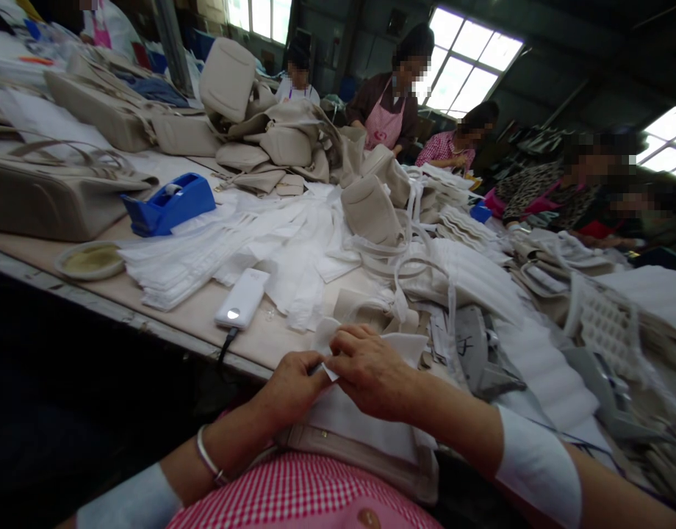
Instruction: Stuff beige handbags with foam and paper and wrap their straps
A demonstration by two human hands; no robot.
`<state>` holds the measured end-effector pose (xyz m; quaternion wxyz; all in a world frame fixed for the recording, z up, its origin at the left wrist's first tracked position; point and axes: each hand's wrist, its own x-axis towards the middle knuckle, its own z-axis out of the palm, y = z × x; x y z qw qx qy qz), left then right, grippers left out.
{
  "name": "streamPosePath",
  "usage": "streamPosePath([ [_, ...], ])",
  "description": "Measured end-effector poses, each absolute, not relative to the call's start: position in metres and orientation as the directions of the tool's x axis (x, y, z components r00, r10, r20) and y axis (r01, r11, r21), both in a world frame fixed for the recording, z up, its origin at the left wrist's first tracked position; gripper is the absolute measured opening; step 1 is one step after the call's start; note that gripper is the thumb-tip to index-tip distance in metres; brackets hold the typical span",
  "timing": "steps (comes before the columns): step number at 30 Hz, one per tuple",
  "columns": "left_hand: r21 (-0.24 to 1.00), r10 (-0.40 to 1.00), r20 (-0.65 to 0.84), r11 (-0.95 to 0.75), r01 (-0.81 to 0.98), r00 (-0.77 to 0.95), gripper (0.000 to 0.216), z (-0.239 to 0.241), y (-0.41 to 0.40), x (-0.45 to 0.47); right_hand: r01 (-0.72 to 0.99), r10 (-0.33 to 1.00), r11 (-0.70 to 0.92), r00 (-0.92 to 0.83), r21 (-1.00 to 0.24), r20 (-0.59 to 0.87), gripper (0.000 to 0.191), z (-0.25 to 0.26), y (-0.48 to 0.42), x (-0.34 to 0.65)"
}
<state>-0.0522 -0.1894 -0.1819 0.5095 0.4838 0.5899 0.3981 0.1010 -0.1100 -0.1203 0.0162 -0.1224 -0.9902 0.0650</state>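
My left hand (292, 388) is closed in a pinch, with a small dark edge of something showing at its fingertips. Against it, my right hand (371, 367) has its fingers bent round a thin white piece (330, 369), which looks like paper or foam sheet. Below both hands a beige handbag (426, 470) lies at the table's near edge against my apron. A white sheet (365, 426) covers much of the bag. What lies between the fingertips is mostly hidden.
White wrapping strips (173, 275) spread over the table, near a white power bank (242, 300) with a cable. A blue tape dispenser (170, 204) and a shallow dish (90, 261) stand left. Grey dispensers (481, 353) stand right. Beige bags (286, 147) are piled behind; several people work beyond.
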Motion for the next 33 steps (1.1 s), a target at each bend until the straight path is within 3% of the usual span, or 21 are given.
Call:
streamPosePath([
  [4,0.955,0.95,-0.289,0.295,-0.034,0.117,0.029,-0.183,-0.188,-0.057,0.217,0.222,0.975,-0.966,-0.055,0.128,0.031,-0.134,-0.115,0.116],
  [10,0.902,0.926,-0.292,0.35,-0.252,0.239,0.025,-0.187,-0.187,-0.062,0.147,0.127,0.987,-0.958,0.062,0.255,0.039,-0.154,-0.103,0.132],
  [16,0.894,0.904,-0.388,0.416,-0.163,0.181,0.044,-0.189,-0.187,-0.059,0.156,0.13,0.985,-0.951,0.073,0.281,0.037,-0.157,-0.097,0.136],
  [20,0.922,0.923,-0.347,0.369,-0.121,0.169,0.042,-0.185,-0.187,-0.055,0.191,0.177,0.981,-0.943,0.023,0.282,0.036,-0.15,-0.101,0.135],
  [23,0.943,0.941,-0.305,0.319,-0.089,0.146,0.039,-0.181,-0.187,-0.054,0.312,0.334,0.943,-0.882,-0.119,0.333,0.039,-0.141,-0.11,0.14],
  [26,0.956,0.951,-0.291,0.293,-0.005,0.102,0.038,-0.176,-0.188,-0.053,0.494,0.641,0.752,-0.702,-0.436,0.31,0.026,-0.138,-0.123,0.144],
  [29,0.96,0.959,-0.269,0.26,0.099,0.09,0.037,-0.174,-0.189,-0.051,0.568,0.829,0.365,-0.559,-0.738,-0.019,0.026,-0.145,-0.132,0.14],
  [31,0.96,0.965,-0.244,0.227,0.167,0.093,0.038,-0.174,-0.189,-0.048,0.56,0.83,0.139,-0.516,-0.817,-0.212,0.032,-0.154,-0.136,0.133],
  [33,0.952,0.97,-0.225,0.2,0.234,0.088,0.04,-0.175,-0.188,-0.046,0.54,0.836,-0.025,-0.45,-0.841,-0.314,0.036,-0.163,-0.135,0.124],
])
